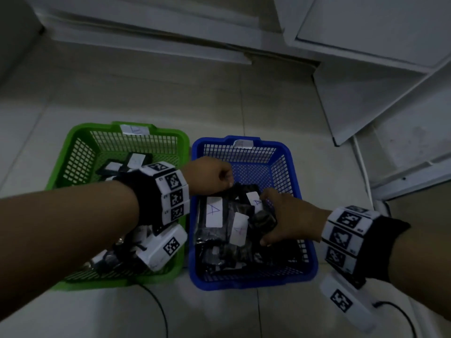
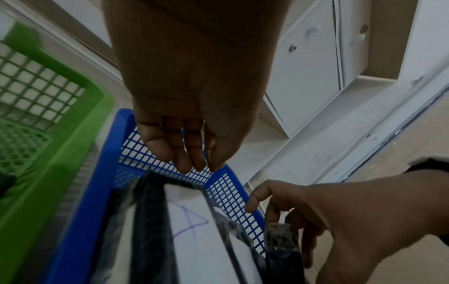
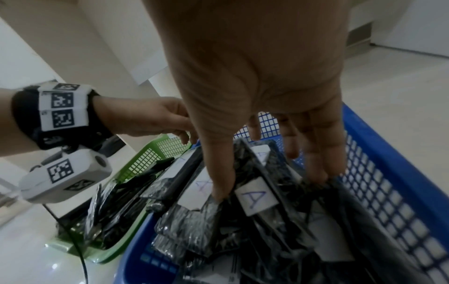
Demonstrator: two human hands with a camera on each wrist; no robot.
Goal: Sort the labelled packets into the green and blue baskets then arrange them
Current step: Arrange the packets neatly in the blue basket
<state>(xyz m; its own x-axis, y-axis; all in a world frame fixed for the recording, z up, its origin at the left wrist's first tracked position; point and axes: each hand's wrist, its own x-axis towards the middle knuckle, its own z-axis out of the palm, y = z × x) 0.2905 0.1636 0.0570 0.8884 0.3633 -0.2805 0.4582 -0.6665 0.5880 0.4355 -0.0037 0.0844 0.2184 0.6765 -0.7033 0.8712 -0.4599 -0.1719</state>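
Observation:
On the floor, a green basket [image 1: 97, 285] stands on the left and a blue basket [image 1: 244, 285] on the right, both with white tags on their far rims. Black packets with white labels [image 1: 114, 167] lie in the green one. The blue one holds several black packets marked A [image 1: 213, 212]. My right hand [image 1: 271, 215] reaches into the blue basket and grips a black packet [image 3: 256, 196] marked A between thumb and fingers. My left hand [image 2: 192, 159] hovers over the blue basket's far left part, fingers hanging loosely curled and holding nothing.
White cabinets [image 1: 366, 45] and a raised white ledge close off the back and right. A black cable [image 1: 158, 308] runs over the pale tiled floor in front of the baskets. The two baskets stand almost side by side.

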